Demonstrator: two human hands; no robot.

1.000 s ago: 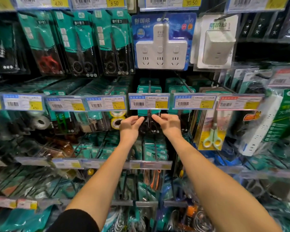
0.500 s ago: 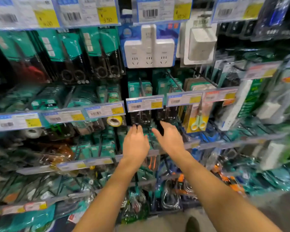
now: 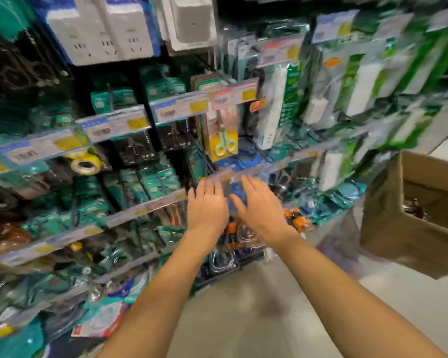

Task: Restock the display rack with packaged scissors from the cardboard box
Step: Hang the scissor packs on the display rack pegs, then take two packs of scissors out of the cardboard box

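- Left hand point(image 3: 208, 205) and right hand point(image 3: 259, 208) held side by side, apart, fingers straight, both empty, before the display rack point(image 3: 145, 208).
- Packaged scissors point(image 3: 133, 148) hang on the rack.
- Cardboard box point(image 3: 422, 210) stands at the right.

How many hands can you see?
2. The left hand and the right hand are side by side in front of the display rack, both empty with fingers straight.
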